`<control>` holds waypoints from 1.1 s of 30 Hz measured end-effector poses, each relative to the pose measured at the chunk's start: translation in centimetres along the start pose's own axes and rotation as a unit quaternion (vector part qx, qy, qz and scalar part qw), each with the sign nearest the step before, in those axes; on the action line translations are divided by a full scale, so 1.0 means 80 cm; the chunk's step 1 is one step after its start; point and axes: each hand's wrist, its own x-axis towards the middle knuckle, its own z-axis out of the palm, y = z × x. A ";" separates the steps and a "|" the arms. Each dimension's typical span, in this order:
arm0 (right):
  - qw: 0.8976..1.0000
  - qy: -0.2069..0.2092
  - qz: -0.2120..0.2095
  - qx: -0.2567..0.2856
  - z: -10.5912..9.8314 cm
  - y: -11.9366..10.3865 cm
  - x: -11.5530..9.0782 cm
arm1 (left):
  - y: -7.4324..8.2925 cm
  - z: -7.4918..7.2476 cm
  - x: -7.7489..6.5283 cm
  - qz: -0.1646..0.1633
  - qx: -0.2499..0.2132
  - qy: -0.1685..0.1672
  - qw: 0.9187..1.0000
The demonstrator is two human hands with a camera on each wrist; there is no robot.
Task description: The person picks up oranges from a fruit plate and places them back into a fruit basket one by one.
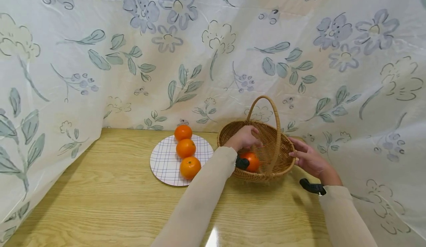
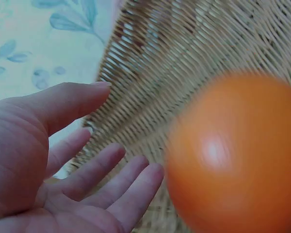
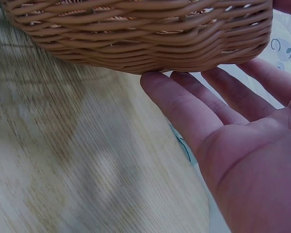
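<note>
A wicker basket (image 1: 283, 165) with a tall arched handle holds one orange (image 1: 253, 162). My left hand (image 1: 244, 138) reaches in over the basket's left side, fingers spread and loosely bent, holding nothing. In the left wrist view the orange (image 2: 237, 155) lies just beside its fingertips. At the basket's right end, my right hand (image 1: 309, 160) grips the rim, thumb on top and fingers along the outside. The right wrist view shows those fingers (image 3: 184, 104) against the woven wall (image 3: 150, 43).
Left of the basket, a round white plate (image 1: 163, 165) with a grid pattern carries three oranges (image 1: 185, 148) in a row. Everything stands on a wood-grain table (image 1: 110, 195). A flowered cloth (image 1: 133, 73) hangs behind and along both sides.
</note>
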 end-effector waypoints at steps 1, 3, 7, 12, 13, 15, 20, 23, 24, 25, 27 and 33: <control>1.000 -0.001 0.001 0.000 0.000 0.000 0.000 | 0.002 -0.004 -0.003 0.009 0.004 -0.004 1.000; 1.000 -0.001 0.002 -0.001 0.000 0.001 0.001 | 0.008 -0.012 -0.011 0.028 0.012 -0.011 0.999; 1.000 -0.005 0.000 0.001 0.001 0.001 0.000 | 0.018 -0.030 -0.030 0.070 0.033 -0.010 0.997; 1.000 -0.012 -0.009 0.007 -0.001 -0.001 0.001 | 0.021 -0.051 -0.052 0.109 0.030 0.012 0.994; 1.000 -0.011 -0.009 0.007 -0.001 -0.001 0.001 | 0.020 -0.055 -0.055 0.112 0.028 0.016 0.993; 1.000 -0.017 -0.012 0.010 -0.003 -0.001 0.001 | 0.015 -0.060 -0.062 0.119 0.022 0.021 0.992; 1.000 -0.021 -0.014 0.016 -0.006 0.002 0.001 | -0.002 -0.071 -0.076 0.138 -0.008 0.037 0.990; 1.000 -0.018 -0.013 0.017 -0.005 0.004 0.002 | -0.011 -0.079 -0.086 0.142 -0.027 0.050 0.988; 1.000 -0.017 -0.013 0.015 -0.005 0.004 0.003 | -0.013 -0.082 -0.090 0.140 -0.028 0.054 0.988; 1.000 -0.016 -0.013 0.013 -0.004 0.004 0.003 | -0.016 -0.085 -0.094 0.140 -0.028 0.057 0.988; 1.000 -0.014 -0.013 0.010 -0.003 0.003 0.003 | -0.020 -0.090 -0.102 0.139 -0.023 0.062 0.988; 1.000 -0.013 -0.018 0.011 -0.001 0.002 0.003 | -0.037 -0.102 -0.123 0.144 -0.001 0.065 0.988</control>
